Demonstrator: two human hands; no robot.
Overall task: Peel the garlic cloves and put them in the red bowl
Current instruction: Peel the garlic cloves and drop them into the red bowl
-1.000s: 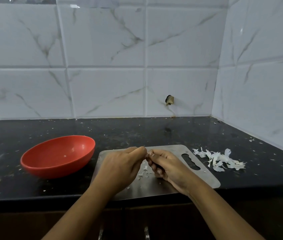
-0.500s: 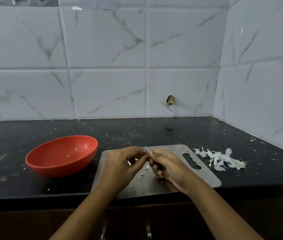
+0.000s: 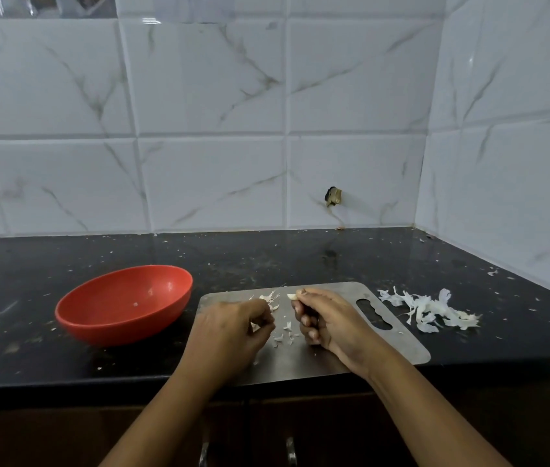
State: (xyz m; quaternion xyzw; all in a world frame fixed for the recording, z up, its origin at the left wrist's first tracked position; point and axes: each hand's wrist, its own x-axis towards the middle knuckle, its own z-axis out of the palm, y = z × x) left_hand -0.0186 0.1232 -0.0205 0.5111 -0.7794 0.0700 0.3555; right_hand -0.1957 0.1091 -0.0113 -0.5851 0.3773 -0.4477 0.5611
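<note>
Pinching a garlic clove (image 3: 291, 296) in the right hand (image 3: 334, 320), left hand (image 3: 229, 332) apart gripping torn skin (image 3: 270, 299), red bowl (image 3: 115, 332) at left

Place: home kitchen, worktop corner.
Walls: white marble-look tiles (image 3: 213, 96) fill the upper frame and the right side.
Counter: black polished stone (image 3: 300, 257), mid-frame, speckled with scraps.
Food prep: steel chopping board (image 3: 404, 345) centre; red bowl (image 3: 115, 332) left; garlic peels (image 3: 428, 308) right.
Below: cabinet handles (image 3: 289, 451), bottom edge.
</note>
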